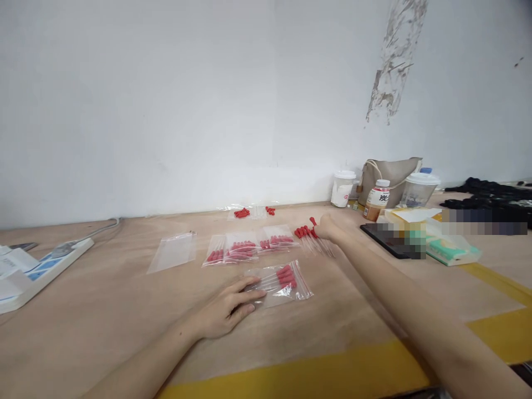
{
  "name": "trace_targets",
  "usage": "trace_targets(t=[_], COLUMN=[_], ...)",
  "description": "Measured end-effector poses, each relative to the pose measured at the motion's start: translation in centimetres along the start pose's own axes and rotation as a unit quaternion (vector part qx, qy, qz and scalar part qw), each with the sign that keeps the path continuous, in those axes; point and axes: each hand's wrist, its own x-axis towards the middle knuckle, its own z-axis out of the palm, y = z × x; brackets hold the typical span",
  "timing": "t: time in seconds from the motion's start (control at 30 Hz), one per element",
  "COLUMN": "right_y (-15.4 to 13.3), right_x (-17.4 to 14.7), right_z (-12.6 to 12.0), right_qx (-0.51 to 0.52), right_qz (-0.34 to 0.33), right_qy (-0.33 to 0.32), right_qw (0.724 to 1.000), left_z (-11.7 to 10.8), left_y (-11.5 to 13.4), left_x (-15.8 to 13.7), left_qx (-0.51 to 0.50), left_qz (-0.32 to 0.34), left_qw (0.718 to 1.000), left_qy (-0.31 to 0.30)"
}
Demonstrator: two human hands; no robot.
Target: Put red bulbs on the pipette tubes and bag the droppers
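Observation:
My left hand (230, 306) rests on the brown table with its fingers stretched out over the left end of a clear zip bag (272, 299). Inside that bag lie several droppers (286, 276) with red rubber bulbs and thin clear stems. Farther off to the right, my right hand (327, 228) is closed on a dropper by its red bulb (313, 223). Just left of that hand spreads a loose group of red-bulbed droppers (302, 233). Behind my left hand, several filled bags (241, 249) overlap in a row.
A flat clear bag (173, 254) lies left of the filled ones. Small bags of red bulbs (241, 213) sit by the wall. Right are a phone (384, 241), tissue pack (451, 248), bottle (377, 199), white-lidded cup (343, 188) and grey bag (390, 174). Left is a power strip (62, 263).

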Motion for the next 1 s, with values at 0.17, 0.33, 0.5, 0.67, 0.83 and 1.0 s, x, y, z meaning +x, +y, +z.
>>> trace_targets(t=[0.17, 0.33, 0.5, 0.67, 0.83, 1.0], right_y=[1.0, 3.3, 3.9, 3.6, 3.8, 4.1], right_x=[-4.6, -8.3, -9.8, -11.1, -11.4, -11.0], right_z=[-1.1, 1.3, 3.2, 3.1, 2.3, 2.2], right_qx=[0.21, 0.397, 0.458, 0.508, 0.478, 0.343], right_qz=[-0.065, -0.056, -0.04, 0.022, 0.016, -0.079], right_qy=[-0.087, -0.092, -0.106, -0.172, -0.224, -0.241], right_qw=[0.972, 0.911, 0.882, 0.844, 0.85, 0.904], left_z=[0.0, -0.2, -0.2, 0.0, 0.0, 0.2], left_y=[0.1, 0.3, 0.3, 0.4, 0.4, 0.2], left_x=[0.1, 0.1, 0.0, 0.1, 0.1, 0.1], left_qx=[0.005, 0.007, 0.014, 0.026, 0.021, 0.014], left_qz=[-0.003, -0.01, -0.022, -0.03, -0.036, -0.024], left_qw=[1.0, 1.0, 1.0, 0.999, 0.999, 0.999], left_qy=[-0.005, -0.004, -0.01, 0.005, 0.016, 0.029])
